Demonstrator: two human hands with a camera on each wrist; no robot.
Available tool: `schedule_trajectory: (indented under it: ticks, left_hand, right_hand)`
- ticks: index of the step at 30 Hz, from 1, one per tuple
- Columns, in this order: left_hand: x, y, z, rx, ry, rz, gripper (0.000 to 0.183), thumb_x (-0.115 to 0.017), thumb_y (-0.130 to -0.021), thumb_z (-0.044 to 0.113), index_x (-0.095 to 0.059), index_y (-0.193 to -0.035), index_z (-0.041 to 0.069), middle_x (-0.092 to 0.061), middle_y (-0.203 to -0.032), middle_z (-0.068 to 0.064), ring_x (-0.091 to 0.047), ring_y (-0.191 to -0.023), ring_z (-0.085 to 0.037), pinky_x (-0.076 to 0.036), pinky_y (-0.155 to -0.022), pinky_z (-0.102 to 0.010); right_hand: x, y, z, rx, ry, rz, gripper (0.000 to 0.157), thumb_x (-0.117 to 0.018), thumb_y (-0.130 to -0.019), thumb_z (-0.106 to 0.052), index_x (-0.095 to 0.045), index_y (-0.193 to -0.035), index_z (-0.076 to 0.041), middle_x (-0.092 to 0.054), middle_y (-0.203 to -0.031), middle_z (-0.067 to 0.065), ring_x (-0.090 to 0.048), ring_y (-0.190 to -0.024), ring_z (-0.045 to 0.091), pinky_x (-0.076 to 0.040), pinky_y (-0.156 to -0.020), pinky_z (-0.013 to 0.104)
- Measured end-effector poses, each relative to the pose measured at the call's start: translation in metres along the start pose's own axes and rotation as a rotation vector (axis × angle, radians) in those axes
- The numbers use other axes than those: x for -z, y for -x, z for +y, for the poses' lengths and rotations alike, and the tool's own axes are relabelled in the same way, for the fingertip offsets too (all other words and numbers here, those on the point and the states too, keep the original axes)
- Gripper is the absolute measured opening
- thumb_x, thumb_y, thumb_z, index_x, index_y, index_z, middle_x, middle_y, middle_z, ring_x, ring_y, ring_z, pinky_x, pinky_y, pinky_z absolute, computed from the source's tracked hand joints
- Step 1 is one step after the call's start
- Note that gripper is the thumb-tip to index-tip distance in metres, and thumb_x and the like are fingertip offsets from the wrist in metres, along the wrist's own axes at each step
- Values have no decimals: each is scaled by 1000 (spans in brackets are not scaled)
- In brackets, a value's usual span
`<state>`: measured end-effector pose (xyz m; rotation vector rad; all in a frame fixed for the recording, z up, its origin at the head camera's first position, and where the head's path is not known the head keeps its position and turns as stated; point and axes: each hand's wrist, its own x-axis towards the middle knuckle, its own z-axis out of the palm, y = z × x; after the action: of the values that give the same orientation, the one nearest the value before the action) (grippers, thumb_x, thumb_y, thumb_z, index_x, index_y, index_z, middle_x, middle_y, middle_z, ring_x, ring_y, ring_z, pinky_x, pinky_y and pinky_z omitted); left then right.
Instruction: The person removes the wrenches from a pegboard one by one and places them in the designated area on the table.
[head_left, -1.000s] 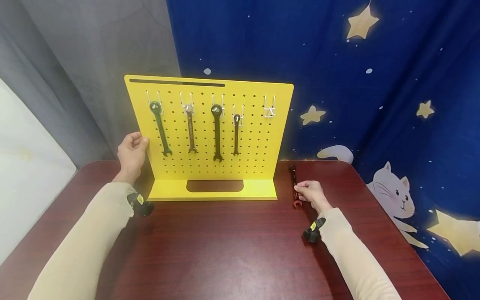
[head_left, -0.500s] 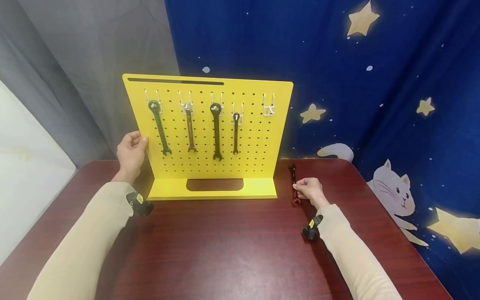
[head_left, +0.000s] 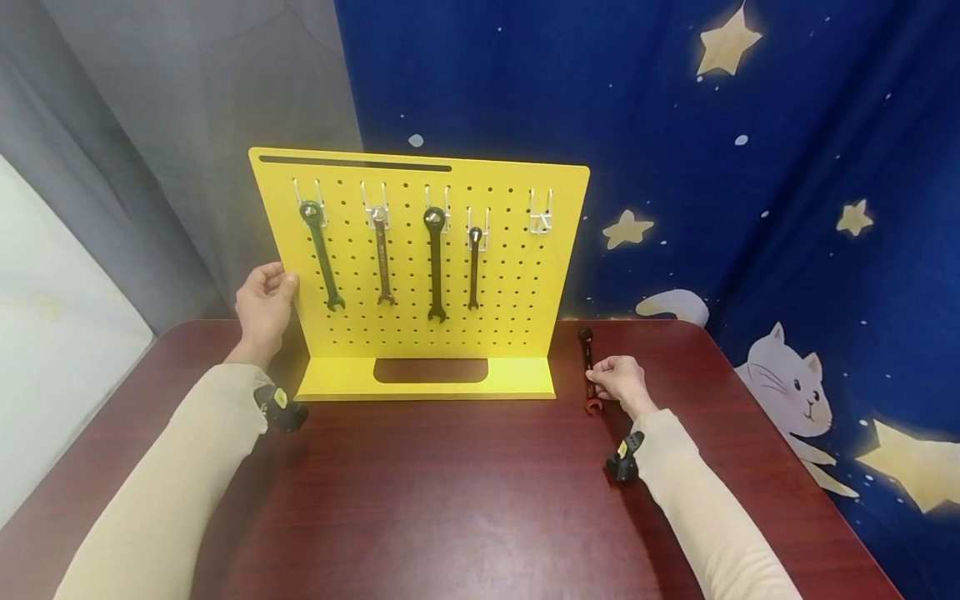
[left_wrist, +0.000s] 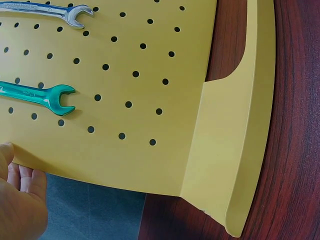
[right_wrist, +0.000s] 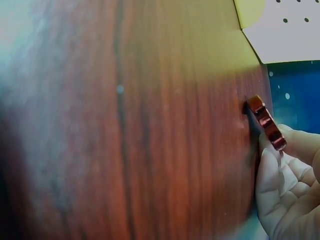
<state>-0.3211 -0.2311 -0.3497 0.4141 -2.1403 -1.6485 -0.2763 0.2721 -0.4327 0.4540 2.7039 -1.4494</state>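
Note:
On the right part of the table, my right hand pinches a dark red wrench near its middle. In the right wrist view the wrench's open end points toward the camera, between thumb and fingers. My left hand grips the left edge of a yellow pegboard, thumb in front. On the board's white hooks hang a green wrench, a silver wrench, a large black wrench and a smaller dark wrench. A white hook at the upper right bears no wrench.
The pegboard stands upright on its yellow foot at the back of the dark red table. Close behind hang a grey curtain and a blue star-patterned curtain. A white surface borders the table at left.
The hands and the wrench hold almost the same places. The whole view shifts only slightly between frames.

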Motion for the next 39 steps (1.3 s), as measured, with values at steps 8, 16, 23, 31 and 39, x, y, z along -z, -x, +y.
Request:
schedule_trajectory:
  ticks: [8,16,23,31,39]
  left_hand:
    - [0,-1,-1,17,17,-8,35,-56,-94,28,-53,-126,14,-58,-116,3,-52,-100,-3,-45,-93,-23]
    - [0,-1,-1,12,9,-3,35,-56,-94,28,-53,-126,14,-58,-115,3,-52,-98,-2,-45,-90,-22]
    - [0,-1,-2,16,-2,-10,37,-56,-94,30,-52,-127,14,-57,-117,2,-52,-99,-3,-44,-88,-21]
    - [0,-1,-1,19,-2,-15,37,-55,-94,31,-52,-127,14,-57,-118,2,-52,-99,-3,-44,-87,-20]
    - [1,0,0,21,7,-13,37,-56,-94,30,-52,-127,14,-58,-116,4,-53,-101,-4,-44,-91,-23]
  right_hand:
    - [-2,4,-1,23,115,39,20,-69,-85,-14,-65,-94,4,-63,-73,6,-55,-56,9,-51,-52,21]
    - [-1,4,0,24,110,47,20,-69,-84,-14,-65,-93,4,-62,-73,5,-54,-55,9,-51,-52,21]
    - [-1,4,0,32,115,48,19,-69,-84,-13,-65,-92,4,-61,-71,5,-54,-55,9,-50,-51,19]
    - [-1,3,2,48,135,56,19,-69,-83,-13,-65,-90,3,-58,-64,2,-53,-53,8,-49,-49,18]
    - [-1,3,1,70,163,72,17,-70,-83,-13,-64,-88,2,-63,-66,4,-54,-51,8,-48,-49,20]
